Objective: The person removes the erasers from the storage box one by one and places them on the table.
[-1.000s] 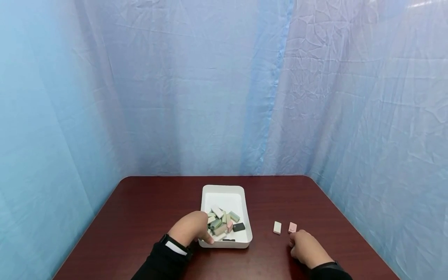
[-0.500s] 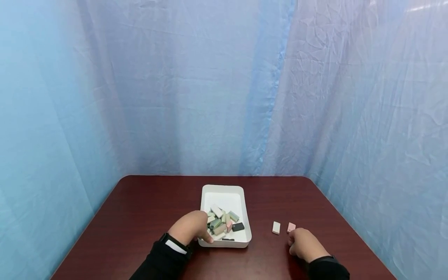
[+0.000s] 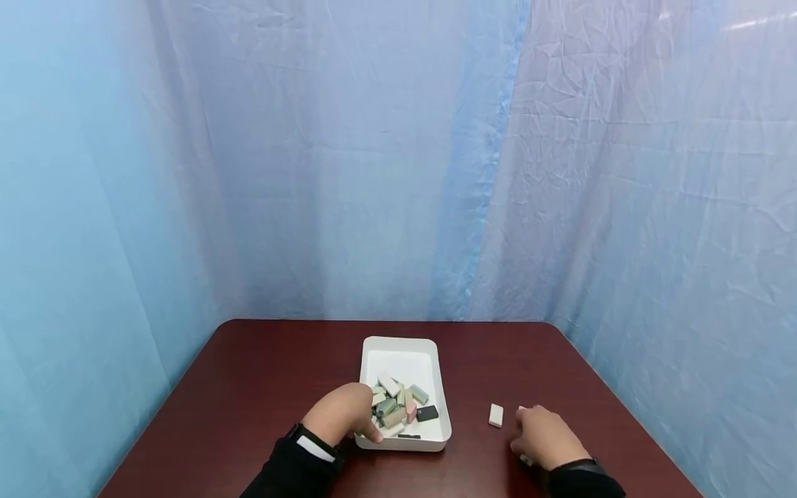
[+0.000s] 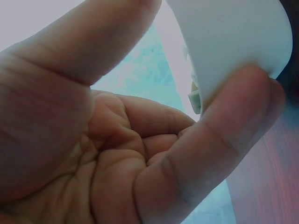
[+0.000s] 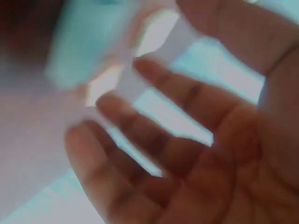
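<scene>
My left hand (image 3: 346, 413) grips the near left corner of a white tray (image 3: 443, 422), thumb over the rim and fingers outside the wall. In the left wrist view the fingers bend against the outside of the tray (image 4: 233, 42). My right hand (image 3: 544, 437) is low over the table, fingertips at a pink block (image 3: 521, 407) that they mostly hide. Beneath the palm shows a small pale piece (image 3: 526, 459). Blurred in the right wrist view, its fingers (image 5: 173, 88) are spread and loosely extended, with pale pieces (image 5: 105, 86) beyond the tips. A white block (image 3: 495, 415) lies left of this hand.
Inside the tray, several small rectangular blocks (image 3: 392, 408) in white, green, tan and pink lie heaped towards the near left. A black block (image 3: 427, 413) lies at their right. Blue curtains (image 3: 386, 173) hang behind the dark red table (image 3: 280, 360).
My right hand has shifted slightly over the pink block, now mostly covered, and a pale piece shows under the palm. My left hand stays on the tray. The head view has tilted up a little.
</scene>
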`<action>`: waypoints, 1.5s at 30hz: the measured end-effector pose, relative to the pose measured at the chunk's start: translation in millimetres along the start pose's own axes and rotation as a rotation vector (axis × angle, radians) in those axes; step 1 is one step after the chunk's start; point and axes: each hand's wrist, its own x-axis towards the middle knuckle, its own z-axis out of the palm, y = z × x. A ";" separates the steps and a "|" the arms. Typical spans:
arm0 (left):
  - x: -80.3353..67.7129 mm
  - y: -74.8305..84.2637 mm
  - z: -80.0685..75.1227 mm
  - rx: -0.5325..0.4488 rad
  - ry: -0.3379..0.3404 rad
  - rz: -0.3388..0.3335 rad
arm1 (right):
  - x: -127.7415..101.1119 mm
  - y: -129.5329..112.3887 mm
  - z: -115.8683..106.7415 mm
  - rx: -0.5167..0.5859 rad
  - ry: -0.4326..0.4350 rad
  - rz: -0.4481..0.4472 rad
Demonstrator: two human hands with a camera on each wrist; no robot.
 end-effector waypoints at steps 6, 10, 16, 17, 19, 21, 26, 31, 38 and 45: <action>-1.0 0.2 -1.0 -0.025 0.011 -0.004 | 5.2 -71.4 -12.7 0.037 0.208 -0.190; 1.5 2.5 -2.5 0.002 0.013 0.010 | 15.8 -114.9 -2.8 0.117 0.186 -0.399; 1.2 3.5 -2.4 0.001 -0.015 0.024 | 38.7 -145.9 22.6 0.155 -0.003 -0.453; 0.7 3.7 -1.9 -0.002 -0.021 0.022 | 42.0 -147.4 26.8 0.144 -0.018 -0.446; -0.1 4.7 -1.9 0.000 -0.025 0.024 | 47.1 -148.6 34.1 0.123 -0.013 -0.445; -0.9 6.0 -2.5 0.001 -0.025 0.023 | 50.5 -148.3 40.2 0.105 0.004 -0.446; -1.4 8.4 -3.3 0.006 -0.025 0.020 | 55.1 -144.6 52.3 0.103 0.067 -0.424; -1.0 6.9 -2.8 0.031 -0.001 0.011 | 58.3 -142.5 56.4 0.112 0.084 -0.426; -1.6 4.3 -1.5 0.027 0.008 0.001 | 63.0 -140.7 55.7 0.095 0.035 -0.448; -2.2 3.9 -1.9 0.036 0.002 -0.003 | 66.1 -142.3 56.5 -0.007 0.067 -0.473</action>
